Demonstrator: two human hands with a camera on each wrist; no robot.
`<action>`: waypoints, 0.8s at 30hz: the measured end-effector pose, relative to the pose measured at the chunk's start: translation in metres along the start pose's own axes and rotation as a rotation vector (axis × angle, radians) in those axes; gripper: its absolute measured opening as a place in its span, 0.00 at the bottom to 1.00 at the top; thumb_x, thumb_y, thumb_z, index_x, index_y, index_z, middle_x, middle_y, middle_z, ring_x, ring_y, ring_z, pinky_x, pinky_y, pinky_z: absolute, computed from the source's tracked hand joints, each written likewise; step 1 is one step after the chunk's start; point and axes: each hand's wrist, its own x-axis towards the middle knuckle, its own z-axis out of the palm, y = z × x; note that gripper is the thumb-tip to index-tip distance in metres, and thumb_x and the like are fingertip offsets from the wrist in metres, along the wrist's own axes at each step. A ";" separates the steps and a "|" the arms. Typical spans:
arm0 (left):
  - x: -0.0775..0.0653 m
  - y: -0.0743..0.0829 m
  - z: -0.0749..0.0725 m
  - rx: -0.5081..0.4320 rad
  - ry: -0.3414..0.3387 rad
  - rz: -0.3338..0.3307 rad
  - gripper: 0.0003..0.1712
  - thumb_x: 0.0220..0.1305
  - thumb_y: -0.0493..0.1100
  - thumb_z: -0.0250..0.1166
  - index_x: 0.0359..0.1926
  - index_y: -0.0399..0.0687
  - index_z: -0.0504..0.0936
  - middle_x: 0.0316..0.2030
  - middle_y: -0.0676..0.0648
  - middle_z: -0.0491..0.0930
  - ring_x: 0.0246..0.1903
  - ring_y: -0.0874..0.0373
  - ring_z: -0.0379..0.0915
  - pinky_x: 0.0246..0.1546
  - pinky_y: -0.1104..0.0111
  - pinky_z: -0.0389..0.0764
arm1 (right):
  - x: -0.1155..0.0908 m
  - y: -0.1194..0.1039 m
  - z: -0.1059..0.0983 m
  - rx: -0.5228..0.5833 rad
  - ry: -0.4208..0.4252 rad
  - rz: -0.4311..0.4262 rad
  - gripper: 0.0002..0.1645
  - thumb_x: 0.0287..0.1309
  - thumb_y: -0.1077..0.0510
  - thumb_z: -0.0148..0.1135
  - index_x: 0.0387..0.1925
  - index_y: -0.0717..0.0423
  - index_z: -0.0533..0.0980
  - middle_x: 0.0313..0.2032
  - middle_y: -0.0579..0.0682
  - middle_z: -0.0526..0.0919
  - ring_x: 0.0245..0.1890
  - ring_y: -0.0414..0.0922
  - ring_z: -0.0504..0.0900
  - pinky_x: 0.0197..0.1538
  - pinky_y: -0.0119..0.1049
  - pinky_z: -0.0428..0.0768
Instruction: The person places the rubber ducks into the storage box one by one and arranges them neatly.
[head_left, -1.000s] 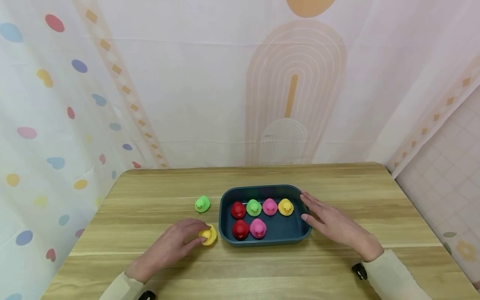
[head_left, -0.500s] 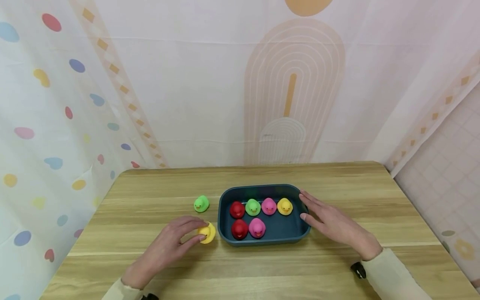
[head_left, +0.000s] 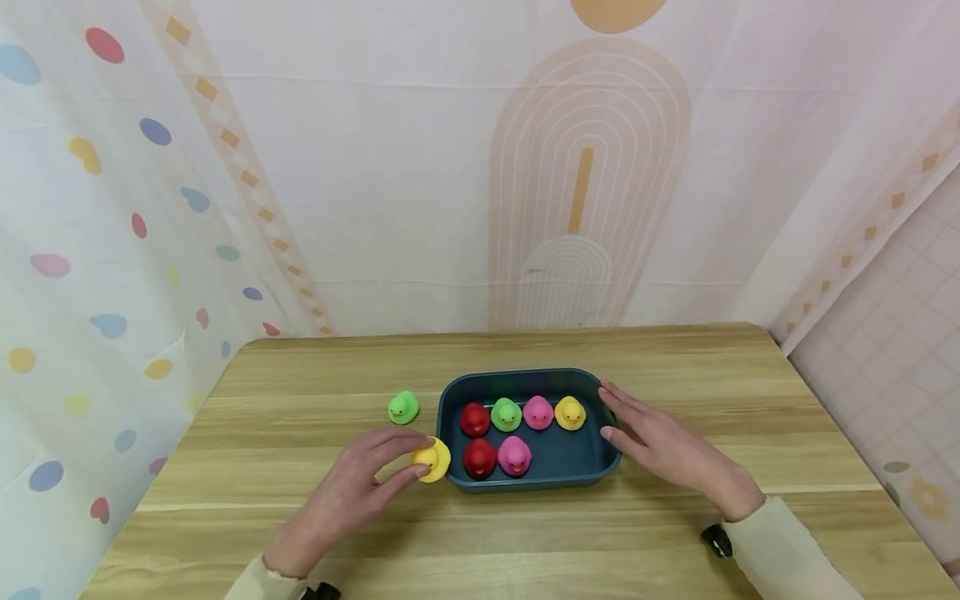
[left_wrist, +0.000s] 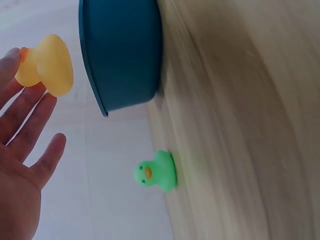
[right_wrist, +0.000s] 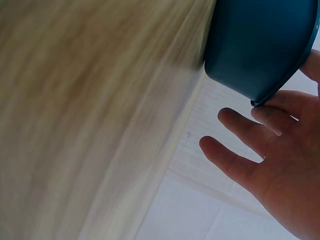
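My left hand (head_left: 352, 479) pinches a yellow rubber duck (head_left: 438, 456) between thumb and fingertips. In the left wrist view the yellow duck (left_wrist: 56, 65) is raised clear of the table, near the height of the tray's rim. In the head view it overlaps the left edge of a dark blue tray (head_left: 573, 460). At the tray's right end, my right hand (head_left: 675, 446) rests its fairly straight fingers and thumb on the rim. The right wrist view has some fingers at the rim of the tray (right_wrist: 260, 50), the others spread beside it.
Inside the tray, a back row has a red duck (head_left: 475, 420), a green duck (head_left: 506, 414), a pink duck (head_left: 538, 412) and a yellow one. In front sit another red duck (head_left: 480, 458) and pink duck (head_left: 514, 456). A loose green duck (head_left: 403, 407) stands left of the tray.
My left hand has lifted the yellow duck off the table and carried it right, to the tray's left edge. My right hand and the tray have stayed put.
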 end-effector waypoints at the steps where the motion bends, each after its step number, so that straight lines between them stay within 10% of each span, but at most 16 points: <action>1: 0.002 0.001 0.001 -0.004 0.005 0.008 0.17 0.61 0.40 0.76 0.51 0.51 0.88 0.49 0.56 0.86 0.49 0.58 0.82 0.51 0.65 0.84 | 0.000 0.000 0.000 -0.003 0.001 0.000 0.40 0.80 0.41 0.50 0.78 0.62 0.59 0.80 0.55 0.55 0.74 0.58 0.65 0.70 0.57 0.69; 24: 0.038 0.030 0.026 -0.120 -0.062 -0.018 0.16 0.64 0.44 0.74 0.52 0.50 0.87 0.51 0.55 0.85 0.51 0.59 0.79 0.52 0.62 0.85 | 0.000 -0.001 0.000 -0.019 0.012 -0.008 0.39 0.80 0.42 0.50 0.77 0.63 0.61 0.79 0.56 0.57 0.73 0.59 0.67 0.70 0.57 0.70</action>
